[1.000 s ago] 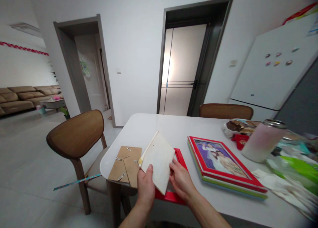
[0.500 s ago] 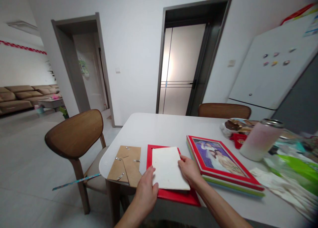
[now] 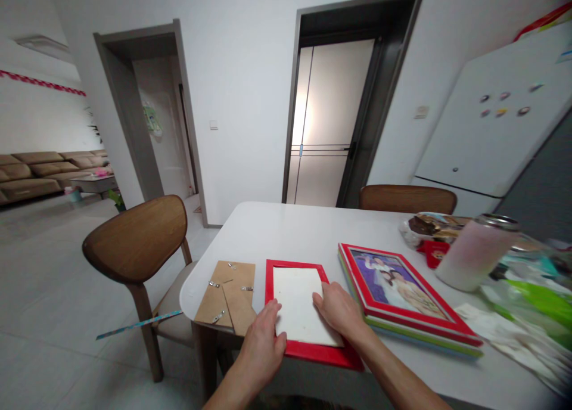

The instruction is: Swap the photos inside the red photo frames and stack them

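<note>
A white card (image 3: pixel 297 306) lies within a red picture frame (image 3: pixel 308 353) at the table's near edge. My left hand (image 3: pixel 261 338) is closed at the left side of the red frame, its fingers along the border and its thumb by the card's lower left. My right hand (image 3: pixel 338 308) rests over the card's right edge, fingertips bent down onto the card and slightly apart. Left of the frame lies a brown backing board (image 3: pixel 218 294) with metal clips and a support flap. To the right is a stack of frames topped by a red-framed photo (image 3: pixel 395 282).
A pinkish tumbler (image 3: pixel 478 252), a green plastic package (image 3: pixel 540 300) and white cloth-like material (image 3: pixel 504 332) occupy the table's right side. Wooden chairs stand at the left (image 3: pixel 136 237) and far side (image 3: pixel 406 199). The white table (image 3: pixel 286 231) has a rounded left corner.
The white card has come down flat within the red frame. My right hand has shifted from gripping the card's right edge to resting on top of it. My left hand stays nearly in place.
</note>
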A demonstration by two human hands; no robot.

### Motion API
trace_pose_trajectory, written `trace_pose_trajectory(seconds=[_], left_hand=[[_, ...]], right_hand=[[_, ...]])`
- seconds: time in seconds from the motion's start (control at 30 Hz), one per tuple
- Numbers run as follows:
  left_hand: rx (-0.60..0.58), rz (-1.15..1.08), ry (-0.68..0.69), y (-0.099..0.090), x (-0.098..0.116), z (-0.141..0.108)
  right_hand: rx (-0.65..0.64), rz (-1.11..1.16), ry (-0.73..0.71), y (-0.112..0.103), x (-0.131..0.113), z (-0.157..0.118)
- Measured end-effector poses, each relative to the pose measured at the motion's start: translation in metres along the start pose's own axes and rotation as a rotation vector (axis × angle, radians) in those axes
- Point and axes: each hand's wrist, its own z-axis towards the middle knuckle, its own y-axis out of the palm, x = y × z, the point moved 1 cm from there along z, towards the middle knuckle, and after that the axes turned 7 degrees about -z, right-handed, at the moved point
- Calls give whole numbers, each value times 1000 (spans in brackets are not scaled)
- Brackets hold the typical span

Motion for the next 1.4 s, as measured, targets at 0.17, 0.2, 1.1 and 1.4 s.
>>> trace_pose_trajectory(seconds=[0.17, 0.2, 1.1, 1.4], left_hand=[[-22, 81, 10, -47, -14, -11], [-24, 144, -24, -59, -23, -13], [34, 107, 132, 7, 6, 11], [-161, 263, 7, 3, 11, 14]], right_hand=[[61, -79, -54, -3, -4, -8], [84, -35, -79, -5, -9, -11], [98, 316, -289, -9, 19, -60], [170, 94, -323, 4, 15, -56]])
